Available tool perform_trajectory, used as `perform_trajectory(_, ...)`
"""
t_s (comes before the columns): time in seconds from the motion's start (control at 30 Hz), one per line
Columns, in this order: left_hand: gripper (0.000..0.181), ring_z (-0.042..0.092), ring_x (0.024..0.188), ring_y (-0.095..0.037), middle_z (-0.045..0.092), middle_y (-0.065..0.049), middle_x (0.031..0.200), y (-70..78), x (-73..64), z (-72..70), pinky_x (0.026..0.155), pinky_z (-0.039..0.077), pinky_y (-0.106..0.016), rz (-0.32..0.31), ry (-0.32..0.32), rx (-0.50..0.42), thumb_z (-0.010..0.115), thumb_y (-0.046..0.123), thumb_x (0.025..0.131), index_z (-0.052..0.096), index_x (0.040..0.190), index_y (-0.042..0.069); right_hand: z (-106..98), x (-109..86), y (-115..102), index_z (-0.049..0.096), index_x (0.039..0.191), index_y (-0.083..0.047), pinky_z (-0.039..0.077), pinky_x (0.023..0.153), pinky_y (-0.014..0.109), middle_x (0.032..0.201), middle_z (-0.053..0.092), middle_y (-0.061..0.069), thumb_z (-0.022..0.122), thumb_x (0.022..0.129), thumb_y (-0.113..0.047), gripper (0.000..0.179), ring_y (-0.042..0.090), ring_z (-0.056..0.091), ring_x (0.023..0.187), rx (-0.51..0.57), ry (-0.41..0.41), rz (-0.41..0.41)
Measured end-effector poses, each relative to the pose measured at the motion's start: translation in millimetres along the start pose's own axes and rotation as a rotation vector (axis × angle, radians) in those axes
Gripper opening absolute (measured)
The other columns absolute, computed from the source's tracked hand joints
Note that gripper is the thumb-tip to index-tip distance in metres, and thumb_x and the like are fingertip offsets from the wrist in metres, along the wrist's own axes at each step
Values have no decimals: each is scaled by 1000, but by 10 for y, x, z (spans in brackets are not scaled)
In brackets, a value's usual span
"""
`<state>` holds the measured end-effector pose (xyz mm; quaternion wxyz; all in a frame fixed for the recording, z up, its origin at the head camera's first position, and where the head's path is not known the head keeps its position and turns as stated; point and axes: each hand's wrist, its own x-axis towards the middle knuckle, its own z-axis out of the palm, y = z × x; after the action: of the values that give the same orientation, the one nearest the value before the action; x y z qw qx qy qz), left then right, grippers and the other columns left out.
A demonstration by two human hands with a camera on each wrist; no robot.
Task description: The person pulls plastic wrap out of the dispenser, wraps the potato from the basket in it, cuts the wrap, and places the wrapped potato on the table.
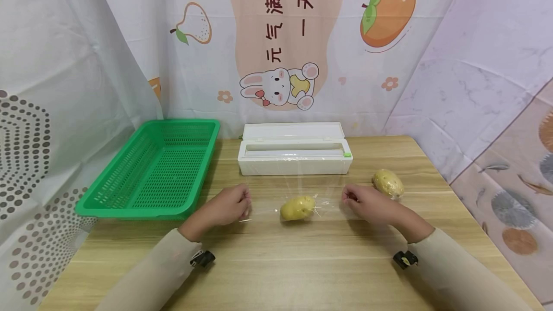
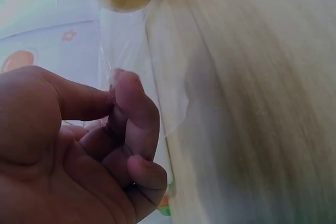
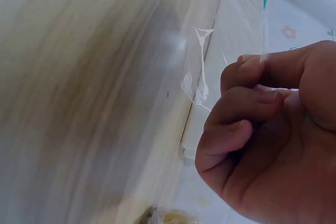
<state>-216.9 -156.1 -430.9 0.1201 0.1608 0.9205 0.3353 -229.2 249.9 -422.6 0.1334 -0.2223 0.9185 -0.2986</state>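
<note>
A clear sheet of plastic wrap [image 1: 263, 200] stretches from the white wrap dispenser [image 1: 294, 166] toward me. On it, between my hands, lies a yellow potato [image 1: 298, 208]. My left hand [image 1: 233, 204] pinches the sheet's left edge between thumb and index finger; the left wrist view shows the pinched film [image 2: 123, 45] close up. At the other side, my right hand [image 1: 365, 201] pinches the film's right edge, with a crumpled corner [image 3: 202, 72] hanging loose in the right wrist view. Just beyond the right hand sits a second potato [image 1: 388, 183], covered in shiny wrap.
A green perforated basket [image 1: 200, 172] stands at the left of the wooden table [image 1: 276, 272]. The dispenser's lid [image 1: 294, 131] is raised at the back, with a green piece [image 1: 347, 154] at its right end. A printed curtain [image 1: 194, 76] hangs behind the table.
</note>
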Motion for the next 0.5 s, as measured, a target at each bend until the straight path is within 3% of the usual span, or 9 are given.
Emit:
perform_trajectory(0.2,9,52,63,-14,61,1,75,-8,85,63,56,44,-30,-51,37,89,57,13,104,58,96,11,69,93,16,61,98,-10,46,61,26,83,59,-1,54,105,-12,10,12,53,72,-38,9,47)
perform_trajectory(0.5,9,53,69,-15,59,2,78,-2,206,157,61,45,-29,-66,74,218,58,12,102,57,93,13,176,171,2,60,96,-12,46,67,27,81,59,-4,56,103,-12,9,10,53,72,-191,61,0)
